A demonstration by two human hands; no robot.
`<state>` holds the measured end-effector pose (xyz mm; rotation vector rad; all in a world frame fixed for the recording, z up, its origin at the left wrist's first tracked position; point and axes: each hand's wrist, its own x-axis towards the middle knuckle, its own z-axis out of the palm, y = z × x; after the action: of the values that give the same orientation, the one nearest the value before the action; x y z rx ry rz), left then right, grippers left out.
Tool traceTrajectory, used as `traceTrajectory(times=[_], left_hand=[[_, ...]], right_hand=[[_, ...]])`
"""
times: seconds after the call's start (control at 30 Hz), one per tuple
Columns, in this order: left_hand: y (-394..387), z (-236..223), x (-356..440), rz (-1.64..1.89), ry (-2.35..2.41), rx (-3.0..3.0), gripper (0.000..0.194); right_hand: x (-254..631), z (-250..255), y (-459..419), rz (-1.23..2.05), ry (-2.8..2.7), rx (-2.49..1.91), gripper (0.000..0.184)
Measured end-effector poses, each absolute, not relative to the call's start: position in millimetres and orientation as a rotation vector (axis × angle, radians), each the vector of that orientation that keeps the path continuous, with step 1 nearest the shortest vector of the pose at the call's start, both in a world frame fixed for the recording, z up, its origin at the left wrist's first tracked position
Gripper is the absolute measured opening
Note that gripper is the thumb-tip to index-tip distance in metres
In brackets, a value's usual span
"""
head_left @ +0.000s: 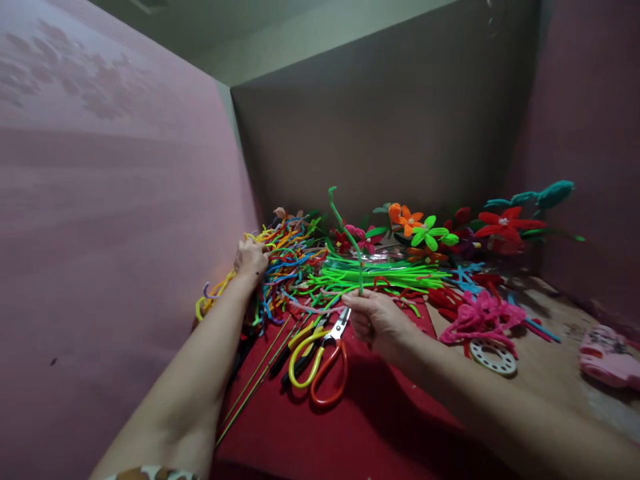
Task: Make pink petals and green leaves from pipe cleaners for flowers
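My right hand point(374, 315) pinches the lower end of a green pipe cleaner point(354, 240), which stands up, bends to the left and has a small hook at its tip. On the left, my left hand point(251, 259) reaches into a tangled heap of multicoloured pipe cleaners point(295, 263). Its fingers are curled at the heap's edge, and what they grasp is partly hidden. Just below my right hand lie scissors point(330, 353) with one yellow and one red handle, blades toward the hand. Behind it is a bundle of bright green pipe cleaners point(385, 275).
Pipe-cleaner flowers, among them a red one point(505, 225) and an orange one point(410, 220), line the back. Pink pipe cleaners point(483, 317), a white ring with holes point(493, 358) and a pink object point(607, 357) lie right. Thin sticks point(255, 387) rest on the red surface point(390, 407).
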<state>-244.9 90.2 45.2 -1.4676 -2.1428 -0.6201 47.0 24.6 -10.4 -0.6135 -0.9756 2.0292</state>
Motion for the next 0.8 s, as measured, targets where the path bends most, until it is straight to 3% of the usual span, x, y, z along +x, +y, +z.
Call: traceTrajectory(times=[0.33,0.6,0.8], left_hand=[[72,27,-230,-0.700,-1.701,-1.528,0.028],[74,23,-246,-0.586,-1.689,-1.657,0.020],[54,-1,-257,-0.711,-1.725,-1.751,0.020]], right_hand=[[-68,27,79,2.190,-0.895,-0.665,0.023],[-122,43,92,2.115,-0.896,-0.720,0.024],[-121,55,92,1.913,-0.941,-0.642,0.028]])
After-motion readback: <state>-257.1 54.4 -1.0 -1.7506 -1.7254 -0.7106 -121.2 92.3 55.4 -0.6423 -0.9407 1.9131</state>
